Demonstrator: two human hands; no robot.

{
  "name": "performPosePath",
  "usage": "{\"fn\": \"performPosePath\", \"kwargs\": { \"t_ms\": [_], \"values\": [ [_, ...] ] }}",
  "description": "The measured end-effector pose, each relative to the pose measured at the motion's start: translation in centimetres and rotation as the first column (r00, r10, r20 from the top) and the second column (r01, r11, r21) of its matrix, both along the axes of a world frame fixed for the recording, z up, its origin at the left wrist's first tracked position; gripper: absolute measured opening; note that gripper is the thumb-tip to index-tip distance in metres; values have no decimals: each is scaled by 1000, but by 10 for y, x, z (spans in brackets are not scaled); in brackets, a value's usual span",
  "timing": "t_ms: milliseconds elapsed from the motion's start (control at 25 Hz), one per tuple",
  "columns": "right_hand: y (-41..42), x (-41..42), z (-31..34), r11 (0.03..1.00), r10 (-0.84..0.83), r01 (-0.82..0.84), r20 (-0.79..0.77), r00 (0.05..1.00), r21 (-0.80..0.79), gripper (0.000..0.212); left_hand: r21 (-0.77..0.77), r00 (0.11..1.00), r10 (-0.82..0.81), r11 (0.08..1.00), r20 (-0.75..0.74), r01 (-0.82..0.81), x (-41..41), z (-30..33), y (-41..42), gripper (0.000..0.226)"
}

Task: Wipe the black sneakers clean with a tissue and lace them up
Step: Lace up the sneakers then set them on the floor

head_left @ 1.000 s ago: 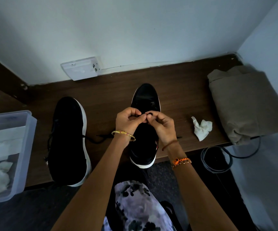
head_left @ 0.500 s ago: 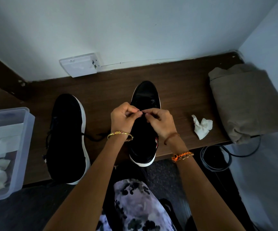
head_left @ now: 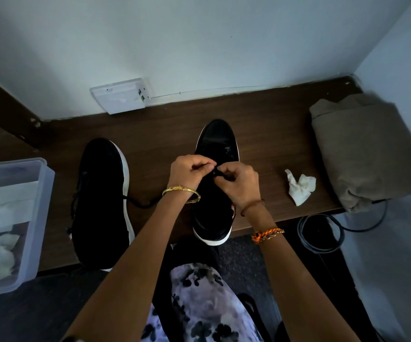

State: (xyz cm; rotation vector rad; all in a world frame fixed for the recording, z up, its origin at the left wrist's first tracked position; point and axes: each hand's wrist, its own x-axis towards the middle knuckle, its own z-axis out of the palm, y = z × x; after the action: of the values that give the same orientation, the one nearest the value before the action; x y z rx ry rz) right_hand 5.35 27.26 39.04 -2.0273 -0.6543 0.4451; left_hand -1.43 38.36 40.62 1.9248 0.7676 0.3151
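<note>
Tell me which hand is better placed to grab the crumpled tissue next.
Right. The right hand works the lace on the right sneaker, and the tissue lies just beyond it; the left hand would need to cross over.

One head-worn wide-angle camera looks steeply down, close over a dark brown wooden shelf point(head_left: 268, 124), facing a white wall point(head_left: 199, 40).

A dim corner of a home: a dark wooden shelf point(head_left: 261, 124) against white walls, a wall socket plate point(head_left: 122, 96) at 11 o'clock, folded cloth point(head_left: 369, 149) at 2 o'clock, a tissue-filled plastic bin point(head_left: 44, 193) at 9.
</note>
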Motion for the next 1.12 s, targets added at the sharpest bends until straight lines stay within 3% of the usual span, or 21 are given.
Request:
{"fn": "performPosePath", "kwargs": {
  "t_ms": [200,360,520,640,760,920,1120],
  "values": [
    [-2,-3,-4,990,-70,64,40,997,122,8,16,987,-98,995,-130,101,1,6,3,19],
    [-4,0,-6,983,-88,81,34,996,162,10,12,985,-102,994,-142,104,1,5,1,18],
    [-2,-5,-4,951,-138,150,-64,988,270,21,-164,996,25,986,-83,-38,2,2,-2,17],
    [4,-11,-2,895,-177,249,-217,960,370,22,-386,977,213,900,-10,-200,-1,2,-7,21],
    [11,-10,6,825,-221,427,-484,847,370,13,-523,952,306,810,-6,-264,-1,5,-9,12],
    [9,-7,19,740,-195,623,-804,562,256,17,-610,921,389,728,-8,-313,-2,3,-5,20],
    [5,-13,13,661,69,633,-873,483,402,27,-750,886,420,647,199,-138,-6,1,-12,21]
  ]
}}
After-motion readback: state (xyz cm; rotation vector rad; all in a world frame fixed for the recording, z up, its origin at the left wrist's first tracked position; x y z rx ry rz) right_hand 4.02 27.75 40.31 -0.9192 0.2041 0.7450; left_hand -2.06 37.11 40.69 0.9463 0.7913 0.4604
